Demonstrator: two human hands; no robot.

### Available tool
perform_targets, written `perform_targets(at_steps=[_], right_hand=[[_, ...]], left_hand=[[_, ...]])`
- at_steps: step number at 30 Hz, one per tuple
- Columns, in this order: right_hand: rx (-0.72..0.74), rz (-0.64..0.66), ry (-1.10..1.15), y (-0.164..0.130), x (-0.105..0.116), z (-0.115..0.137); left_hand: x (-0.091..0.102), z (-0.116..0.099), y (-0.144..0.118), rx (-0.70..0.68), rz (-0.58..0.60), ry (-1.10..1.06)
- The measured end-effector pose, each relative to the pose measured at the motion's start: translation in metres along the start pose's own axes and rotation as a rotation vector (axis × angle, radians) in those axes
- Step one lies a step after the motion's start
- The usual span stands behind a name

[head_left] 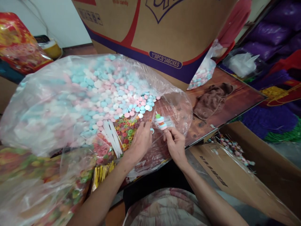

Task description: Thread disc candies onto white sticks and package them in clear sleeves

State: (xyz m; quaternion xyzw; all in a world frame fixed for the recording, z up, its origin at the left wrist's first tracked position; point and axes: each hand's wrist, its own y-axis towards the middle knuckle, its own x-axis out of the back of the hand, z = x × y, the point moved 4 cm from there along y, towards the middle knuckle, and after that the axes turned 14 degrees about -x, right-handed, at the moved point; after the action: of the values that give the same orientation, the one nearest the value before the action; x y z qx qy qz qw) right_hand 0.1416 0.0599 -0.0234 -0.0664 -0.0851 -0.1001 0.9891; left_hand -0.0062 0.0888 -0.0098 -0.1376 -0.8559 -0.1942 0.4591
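A person's right hand pinches a thin white stick threaded with a small stack of round pastel candies, holding it upright just above a wooden table. The left hand lies fingers-down on a clear plastic bag, its fingertips touching a pile of small multicoloured ring candies; whether it grips any cannot be told. Pink, blue and white disc candies spread beyond. A printed cardboard box stands behind.

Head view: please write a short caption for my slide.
Right hand holds a candy stick while left hand reaches among ring candies.
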Motion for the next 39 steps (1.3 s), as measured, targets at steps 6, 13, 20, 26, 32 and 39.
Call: perform_targets(at_steps=[6, 13, 20, 26, 32, 39], right_hand=[[0.084, 0.049, -0.153, -0.008, 0.006, 0.006], [0.109, 0.063, -0.256, -0.022, 0.018, 0.003], [0.163, 0.153, -0.302, -0.035, 0.003, 0.003], [0.133, 0.158, -0.355, -0.034, -0.005, 0.001], [0.073, 0.177, -0.377, -0.032, -0.006, 0.001], [-0.022, 0.215, -0.337, -0.032, -0.010, -0.003]], left_hand=[[-0.008, -0.007, -0.017, -0.098, -0.024, 0.059], [0.000, 0.018, -0.021, 0.092, -0.277, -0.364], [0.000, 0.040, -0.024, 0.295, -0.488, -0.867], [0.006, 0.035, -0.026, 0.214, -0.537, -0.856], [0.001, 0.040, -0.029, 0.191, -0.524, -0.632], [0.002, 0.034, -0.030, 0.114, -0.494, -0.404]])
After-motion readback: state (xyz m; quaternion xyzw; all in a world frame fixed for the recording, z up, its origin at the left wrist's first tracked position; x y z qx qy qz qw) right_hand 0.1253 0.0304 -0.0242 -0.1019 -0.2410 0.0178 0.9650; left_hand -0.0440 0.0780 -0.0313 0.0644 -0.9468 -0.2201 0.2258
